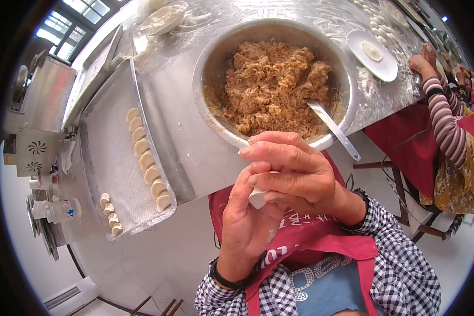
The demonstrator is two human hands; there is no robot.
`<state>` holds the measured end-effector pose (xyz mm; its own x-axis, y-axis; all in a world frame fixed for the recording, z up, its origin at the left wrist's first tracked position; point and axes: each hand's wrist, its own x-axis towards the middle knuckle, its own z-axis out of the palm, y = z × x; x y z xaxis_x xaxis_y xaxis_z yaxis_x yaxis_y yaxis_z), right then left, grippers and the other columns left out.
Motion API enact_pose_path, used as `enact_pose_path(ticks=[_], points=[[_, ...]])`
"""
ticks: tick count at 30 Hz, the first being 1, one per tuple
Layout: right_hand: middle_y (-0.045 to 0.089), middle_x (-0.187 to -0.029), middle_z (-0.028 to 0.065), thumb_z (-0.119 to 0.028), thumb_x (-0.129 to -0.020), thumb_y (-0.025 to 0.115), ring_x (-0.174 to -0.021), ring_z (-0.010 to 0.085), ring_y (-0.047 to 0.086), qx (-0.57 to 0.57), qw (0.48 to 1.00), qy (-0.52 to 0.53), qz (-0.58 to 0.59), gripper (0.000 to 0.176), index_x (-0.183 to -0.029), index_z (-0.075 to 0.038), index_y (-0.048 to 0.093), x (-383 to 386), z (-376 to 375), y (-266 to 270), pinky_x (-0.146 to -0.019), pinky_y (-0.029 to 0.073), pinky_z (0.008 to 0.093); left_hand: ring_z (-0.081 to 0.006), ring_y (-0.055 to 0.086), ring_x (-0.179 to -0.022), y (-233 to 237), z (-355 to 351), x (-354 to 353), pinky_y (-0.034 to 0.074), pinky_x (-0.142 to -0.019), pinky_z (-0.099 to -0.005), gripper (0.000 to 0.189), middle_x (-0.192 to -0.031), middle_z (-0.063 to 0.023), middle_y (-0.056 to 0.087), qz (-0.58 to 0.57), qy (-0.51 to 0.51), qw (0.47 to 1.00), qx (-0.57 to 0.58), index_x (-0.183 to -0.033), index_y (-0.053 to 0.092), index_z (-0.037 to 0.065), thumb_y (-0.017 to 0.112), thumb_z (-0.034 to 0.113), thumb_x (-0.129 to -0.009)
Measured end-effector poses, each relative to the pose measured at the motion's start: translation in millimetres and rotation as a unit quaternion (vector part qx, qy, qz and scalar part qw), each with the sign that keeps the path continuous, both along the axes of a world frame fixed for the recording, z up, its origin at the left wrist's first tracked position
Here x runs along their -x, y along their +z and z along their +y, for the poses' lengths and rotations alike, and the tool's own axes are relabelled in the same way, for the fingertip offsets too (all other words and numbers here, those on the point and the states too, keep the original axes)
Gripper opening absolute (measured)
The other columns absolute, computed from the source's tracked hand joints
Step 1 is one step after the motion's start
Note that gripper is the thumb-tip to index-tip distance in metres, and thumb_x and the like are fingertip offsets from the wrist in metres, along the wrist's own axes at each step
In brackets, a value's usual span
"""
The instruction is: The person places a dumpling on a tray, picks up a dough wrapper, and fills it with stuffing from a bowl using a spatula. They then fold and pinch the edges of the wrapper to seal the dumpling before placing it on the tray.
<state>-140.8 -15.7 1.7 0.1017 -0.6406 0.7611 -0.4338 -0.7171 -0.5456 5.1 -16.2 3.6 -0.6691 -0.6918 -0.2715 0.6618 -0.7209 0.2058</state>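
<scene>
A pale dumpling (257, 198) is pinched between my two hands, mostly covered by fingers. My left hand (247, 216) cups it from the left and below, thumb up along its side. From above, my right hand (305, 176) folds its fingers over the dumpling. Just beyond the hands stands a large metal bowl (203, 100) with brown minced filling (274, 87). A metal spoon (334, 129) leans in the filling, its handle over the rim near my right hand.
Left of the bowl lies a floured metal tray (116, 142) with a row of folded dumplings (147, 159) and a few smaller ones (110, 213). A white plate (374, 55) holds dough wrappers. At right is a co-worker's striped sleeve (447, 118). A floury plate (163, 18) sits at the back.
</scene>
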Motion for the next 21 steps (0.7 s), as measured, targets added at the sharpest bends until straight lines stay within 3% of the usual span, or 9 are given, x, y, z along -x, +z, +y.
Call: enact_pose_path(ticks=[3,5,8,12,15,21], points=[[0.057,-0.113,0.0188,-0.013,-0.063,0.072,-0.102,0.0314,0.055,-0.008,1.0,0.007,-0.006,0.025,-0.083,0.0,0.065,-1.9,1.9,2.3,-0.084,0.047,0.039,-0.0207,0.05,-0.109,-2.2,-0.4,-0.5,0.044,-0.091,-0.0339,0.03,-0.121,-0.01,0.049,0.024,0.002,0.999,0.023,-0.115,0.049,0.004,0.039,0.025,-0.096],[0.057,-0.112,0.0194,-0.007,-0.063,0.072,-0.1,0.0295,0.057,-0.076,0.989,-0.003,-0.129,0.023,-0.084,-0.001,0.065,-9.2,5.8,2.6,-0.083,0.048,0.0369,-0.0209,0.05,-0.109,3.8,-0.2,0.6,0.044,-0.091,-0.0337,0.03,-0.121,-0.0093,0.049,-0.005,0.005,1.0,0.016,-0.115,0.049,0.003,0.041,0.025,-0.096],[0.057,-0.111,0.0183,-0.005,-0.064,0.073,-0.097,0.027,0.058,-0.095,0.973,0.023,-0.21,0.019,-0.081,-0.001,0.065,-10.7,6.6,2.4,-0.082,0.048,0.0352,-0.0207,0.05,-0.109,1.4,0.6,0.9,0.044,-0.091,-0.0337,0.03,-0.121,-0.0091,0.049,0.008,0.013,1.0,0.022,-0.116,0.048,0.004,0.042,0.025,-0.095],[0.058,-0.111,0.0178,-0.005,-0.065,0.073,-0.095,0.0252,0.059,-0.134,0.961,0.068,-0.234,0.016,-0.078,-0.002,0.064,-4.0,9.2,-8.2,-0.082,0.048,0.0339,-0.0205,0.05,-0.109,-0.6,0.7,2.4,0.044,-0.091,-0.0335,0.03,-0.12,-0.0089,0.05,0.002,0.02,0.999,0.026,-0.117,0.048,0.004,0.044,0.025,-0.095],[0.058,-0.11,0.0168,-0.004,-0.064,0.073,-0.095,0.0243,0.058,-0.063,0.984,0.08,-0.146,0.016,-0.076,-0.002,0.063,1.2,3.1,-10.3,-0.081,0.048,0.0322,-0.0201,0.05,-0.111,-0.8,0.9,1.9,0.044,-0.092,-0.0329,0.03,-0.12,-0.0091,0.051,0.008,0.013,1.0,0.008,-0.116,0.049,0.005,0.044,0.025,-0.095],[0.059,-0.108,0.0139,-0.006,-0.066,0.073,-0.094,0.023,0.057,-0.11,0.97,0.021,-0.217,0.014,-0.075,-0.005,0.063,-10.1,7.5,-4.3,-0.077,0.047,0.0319,-0.0172,0.05,-0.109,1.2,2.8,2.8,0.043,-0.091,-0.0319,0.029,-0.118,-0.0076,0.051,-0.023,0.02,0.999,0.023,-0.116,0.05,0.005,0.045,0.024,-0.094]])
